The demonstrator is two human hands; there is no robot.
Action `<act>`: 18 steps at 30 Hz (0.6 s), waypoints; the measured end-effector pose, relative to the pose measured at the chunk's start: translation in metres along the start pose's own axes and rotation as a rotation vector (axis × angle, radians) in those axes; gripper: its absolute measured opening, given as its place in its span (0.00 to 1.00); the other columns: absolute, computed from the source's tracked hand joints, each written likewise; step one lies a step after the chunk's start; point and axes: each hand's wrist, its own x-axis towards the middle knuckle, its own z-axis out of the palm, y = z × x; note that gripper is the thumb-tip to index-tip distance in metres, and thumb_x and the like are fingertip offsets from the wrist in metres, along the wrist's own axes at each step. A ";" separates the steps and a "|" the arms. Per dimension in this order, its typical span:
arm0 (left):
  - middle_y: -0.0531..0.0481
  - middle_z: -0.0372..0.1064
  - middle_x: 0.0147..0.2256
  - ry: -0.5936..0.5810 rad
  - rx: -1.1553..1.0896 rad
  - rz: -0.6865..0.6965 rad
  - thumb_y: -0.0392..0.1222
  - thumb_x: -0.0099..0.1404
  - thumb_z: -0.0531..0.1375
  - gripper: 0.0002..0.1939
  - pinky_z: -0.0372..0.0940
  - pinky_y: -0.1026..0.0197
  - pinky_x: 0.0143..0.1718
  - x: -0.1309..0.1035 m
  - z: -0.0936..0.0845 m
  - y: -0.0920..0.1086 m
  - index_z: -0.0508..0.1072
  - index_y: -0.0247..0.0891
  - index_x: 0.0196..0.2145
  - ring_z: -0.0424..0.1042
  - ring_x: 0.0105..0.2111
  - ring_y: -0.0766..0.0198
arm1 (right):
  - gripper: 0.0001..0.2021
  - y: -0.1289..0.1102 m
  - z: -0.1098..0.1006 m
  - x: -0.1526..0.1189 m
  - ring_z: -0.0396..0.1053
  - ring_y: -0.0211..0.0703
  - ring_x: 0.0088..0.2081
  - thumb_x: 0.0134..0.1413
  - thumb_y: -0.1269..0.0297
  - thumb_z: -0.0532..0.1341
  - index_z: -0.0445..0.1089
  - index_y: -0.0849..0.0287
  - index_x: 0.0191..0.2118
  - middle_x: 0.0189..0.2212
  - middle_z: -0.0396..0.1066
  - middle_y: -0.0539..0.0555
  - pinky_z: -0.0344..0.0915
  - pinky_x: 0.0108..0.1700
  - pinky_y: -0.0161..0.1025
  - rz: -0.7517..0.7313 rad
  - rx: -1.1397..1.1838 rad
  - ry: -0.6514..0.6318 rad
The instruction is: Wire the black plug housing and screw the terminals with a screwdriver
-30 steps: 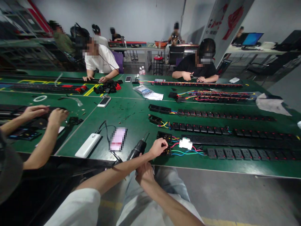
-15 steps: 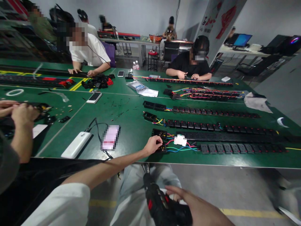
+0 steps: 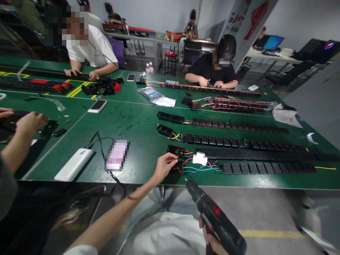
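My left hand (image 3: 165, 166) is over the table's near edge, thumb and fingertips pinched together beside the black end box (image 3: 176, 167) of the nearest socket strip (image 3: 257, 168). What the pinch holds is too small to name. Around the handle of a black and red power drill (image 3: 212, 212), my right hand (image 3: 211, 237) is closed, partly hidden by the tool. The drill's tip points up and left, close to the end box and below the blue and green wires. A white breaker (image 3: 200, 159) lies among the wires.
Further socket strips (image 3: 217, 140) lie behind on the green table (image 3: 138, 131). To the left are a phone (image 3: 117, 155) and a white power bank (image 3: 74, 164) with cables. A co-worker's hands (image 3: 30, 122) are at far left; two people sit opposite.
The drill has risen from my lap toward the table edge and now points at the end box. My left hand stays pinched by the box. The view has shifted slightly.
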 end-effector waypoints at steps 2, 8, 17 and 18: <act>0.47 0.73 0.36 0.042 -0.023 -0.017 0.41 0.55 0.63 0.08 0.68 0.58 0.44 -0.005 0.000 0.005 0.72 0.35 0.33 0.73 0.38 0.62 | 0.17 -0.009 -0.005 0.002 0.62 0.38 0.23 0.49 0.47 0.60 0.72 0.57 0.33 0.27 0.68 0.54 0.65 0.31 0.40 -0.107 -0.111 0.007; 0.47 0.74 0.35 0.117 -0.041 -0.096 0.41 0.55 0.63 0.10 0.69 0.61 0.40 -0.025 0.002 0.017 0.73 0.35 0.34 0.73 0.35 0.64 | 0.18 -0.016 -0.021 0.013 0.65 0.42 0.27 0.54 0.49 0.56 0.71 0.60 0.30 0.24 0.67 0.54 0.63 0.35 0.41 -0.019 -0.116 0.026; 0.49 0.74 0.32 0.103 0.046 -0.128 0.37 0.54 0.62 0.08 0.68 0.64 0.36 -0.024 0.010 0.017 0.73 0.36 0.34 0.71 0.31 0.68 | 0.21 0.021 -0.022 0.013 0.63 0.39 0.21 0.51 0.45 0.58 0.71 0.61 0.29 0.17 0.66 0.52 0.59 0.29 0.39 0.115 0.055 0.082; 0.50 0.74 0.33 0.097 0.064 -0.125 0.37 0.55 0.62 0.08 0.68 0.64 0.37 -0.023 0.011 0.017 0.73 0.36 0.34 0.72 0.31 0.67 | 0.21 0.021 -0.023 0.012 0.63 0.40 0.21 0.51 0.45 0.58 0.71 0.61 0.29 0.17 0.66 0.52 0.59 0.29 0.39 0.124 0.066 0.076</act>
